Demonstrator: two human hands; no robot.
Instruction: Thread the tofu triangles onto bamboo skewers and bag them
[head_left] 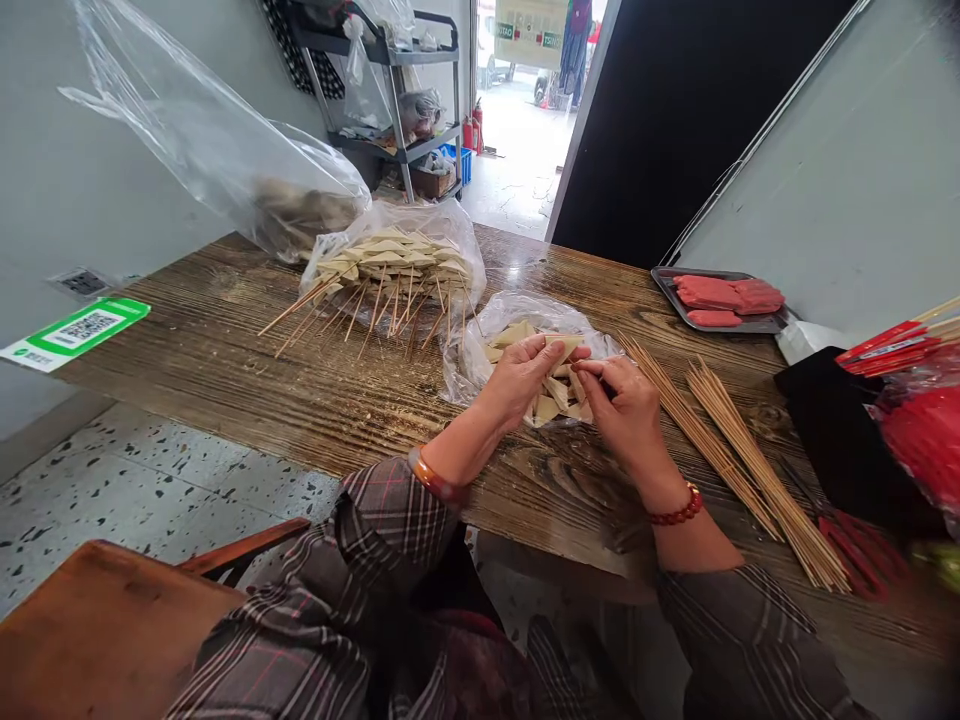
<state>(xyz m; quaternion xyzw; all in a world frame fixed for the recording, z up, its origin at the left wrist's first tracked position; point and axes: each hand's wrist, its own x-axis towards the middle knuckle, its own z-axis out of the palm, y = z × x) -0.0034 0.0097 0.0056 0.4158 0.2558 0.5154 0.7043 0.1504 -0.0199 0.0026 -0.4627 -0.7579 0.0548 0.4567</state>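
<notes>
Pale folded piece (566,352), held above the open plastic bag (463,372) on the wooden table (262,400). We see the left hand (521,375) with thumb and fingers clamped on it. The right hand (626,402) is curled at the piece's right end, its fingertips bent inward (we cannot tell whether they grip anything, the detail being too small). Beneath both hands, similar loose pieces (547,408) lie inside the bag. To the right we note two bundles of thin sticks (757,455), lying on the table side by side. Farther back on the left, a second bag (466,238) holds stacked skewered pieces (405,250), their sticks jutting toward us. At the far right edge, a dark tray (670,303) bears red slabs (709,292).
</notes>
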